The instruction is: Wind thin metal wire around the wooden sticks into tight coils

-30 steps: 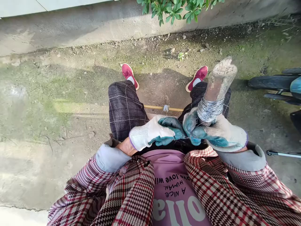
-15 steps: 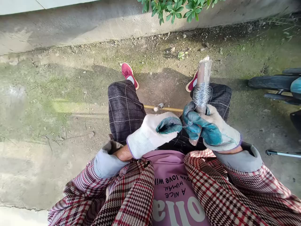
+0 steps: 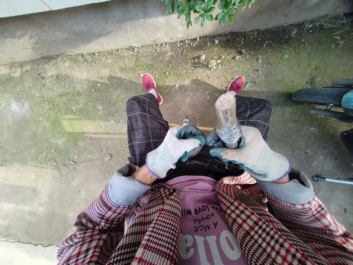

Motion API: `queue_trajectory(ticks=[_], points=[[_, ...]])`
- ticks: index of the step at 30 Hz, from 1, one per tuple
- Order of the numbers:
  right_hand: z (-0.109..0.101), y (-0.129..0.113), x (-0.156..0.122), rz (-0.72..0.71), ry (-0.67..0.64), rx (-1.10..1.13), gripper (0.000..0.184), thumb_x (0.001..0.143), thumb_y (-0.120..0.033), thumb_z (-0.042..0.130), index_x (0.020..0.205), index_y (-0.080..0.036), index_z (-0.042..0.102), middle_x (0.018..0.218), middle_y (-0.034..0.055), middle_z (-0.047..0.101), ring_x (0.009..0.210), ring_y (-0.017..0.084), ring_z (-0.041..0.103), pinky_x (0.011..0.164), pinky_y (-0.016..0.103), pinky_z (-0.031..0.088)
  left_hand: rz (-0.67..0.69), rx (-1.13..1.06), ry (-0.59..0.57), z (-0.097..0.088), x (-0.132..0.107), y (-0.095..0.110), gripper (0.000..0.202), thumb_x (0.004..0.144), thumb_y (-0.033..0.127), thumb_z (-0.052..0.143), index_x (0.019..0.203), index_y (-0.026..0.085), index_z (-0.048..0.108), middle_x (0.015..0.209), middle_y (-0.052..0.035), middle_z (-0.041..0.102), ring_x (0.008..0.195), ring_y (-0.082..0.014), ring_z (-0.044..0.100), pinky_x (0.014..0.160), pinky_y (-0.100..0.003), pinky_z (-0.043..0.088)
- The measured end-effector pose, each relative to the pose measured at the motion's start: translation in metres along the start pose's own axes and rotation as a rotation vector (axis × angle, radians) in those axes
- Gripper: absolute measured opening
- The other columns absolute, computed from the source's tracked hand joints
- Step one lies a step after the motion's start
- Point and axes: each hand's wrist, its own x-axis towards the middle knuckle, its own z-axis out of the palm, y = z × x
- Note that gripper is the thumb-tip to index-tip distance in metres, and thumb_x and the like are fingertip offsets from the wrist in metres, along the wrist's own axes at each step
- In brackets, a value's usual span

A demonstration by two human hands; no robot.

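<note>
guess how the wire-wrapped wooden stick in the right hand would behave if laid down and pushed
The wooden stick is probably stiff: it looks thick and shows no bend. Its rounded end suggests it could roll on its side, though the coiled wire around it would likely make that uneven.

1. 2 white gloves [image 3: 161,156] are worn, teal-coated, purple-hemmed.
2. A checked jacket [image 3: 158,217] is cuffed in grey.
3. A mauve shirt [image 3: 198,186] is lettered black and white.
4. Dark trousers [image 3: 146,123] are crossed by white lines.
5. Red shoes [image 3: 148,82] and white socks [image 3: 152,92] are worn.
</note>
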Motion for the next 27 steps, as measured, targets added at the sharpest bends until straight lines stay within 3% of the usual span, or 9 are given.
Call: queue_trajectory(ticks=[5, 14, 19, 22, 24, 27], points=[[0.007, -0.004, -0.001, -0.047, 0.129, -0.16, 0.016, 0.081, -0.032, 0.084, 0.095, -0.024, 0.081, 0.084, 0.0027, 0.078, 0.073, 0.026, 0.071, 0.069, 0.041, 0.063, 0.009, 0.041, 0.003, 0.001, 0.0, 0.001, 0.007, 0.073, 0.022, 0.069, 0.076, 0.017, 0.072, 0.063, 0.0047, 0.064, 0.057, -0.0088, 0.056, 0.058, -0.021, 0.048], [0.014, -0.002, 0.0, 0.033, 0.19, -0.115, 0.01, 0.071, -0.024, 0.084, 0.078, -0.025, 0.077, 0.075, 0.0019, 0.075, 0.073, 0.026, 0.071, 0.074, 0.044, 0.063, 0.202, 0.348, 0.139, 0.003, -0.011, 0.008, 0.009, 0.08, 0.028, 0.072, 0.081, 0.018, 0.07, 0.079, -0.0008, 0.075, 0.076, -0.0155, 0.07, 0.074, -0.027, 0.059], [0.018, 0.001, 0.001, 0.025, 0.264, -0.149, 0.009, 0.072, -0.027, 0.082, 0.073, -0.025, 0.074, 0.069, 0.002, 0.071, 0.066, 0.025, 0.067, 0.065, 0.043, 0.059, 0.234, 0.469, 0.172, 0.005, -0.015, 0.003, 0.011, 0.08, 0.026, 0.073, 0.088, 0.019, 0.073, 0.084, -0.0019, 0.076, 0.08, -0.017, 0.072, 0.079, -0.03, 0.059], [0.018, -0.001, 0.002, 0.007, 0.284, -0.15, 0.011, 0.073, -0.031, 0.084, 0.075, -0.025, 0.075, 0.074, 0.0032, 0.073, 0.067, 0.026, 0.067, 0.067, 0.045, 0.059, 0.109, 0.268, 0.12, 0.002, -0.009, 0.0, 0.016, 0.083, 0.033, 0.07, 0.09, 0.018, 0.072, 0.073, -0.0001, 0.069, 0.063, -0.0133, 0.063, 0.06, -0.026, 0.053], [0.017, -0.001, 0.001, -0.013, 0.278, -0.147, 0.013, 0.072, -0.032, 0.086, 0.076, -0.026, 0.075, 0.077, 0.0041, 0.075, 0.072, 0.028, 0.069, 0.074, 0.048, 0.061, -0.065, 0.069, 0.001, -0.002, -0.003, -0.002, 0.023, 0.085, 0.04, 0.066, 0.088, 0.018, 0.071, 0.062, 0.0015, 0.061, 0.05, -0.0105, 0.052, 0.046, -0.023, 0.042], [0.013, 0.003, -0.001, -0.042, 0.231, -0.129, 0.015, 0.071, -0.032, 0.088, 0.08, -0.027, 0.077, 0.081, 0.0047, 0.077, 0.077, 0.03, 0.072, 0.083, 0.052, 0.062, -0.25, -0.11, -0.183, -0.008, 0.007, -0.006, 0.029, 0.081, 0.048, 0.07, 0.08, 0.019, 0.067, 0.053, 0.0028, 0.053, 0.04, -0.008, 0.04, 0.038, -0.021, 0.032]])
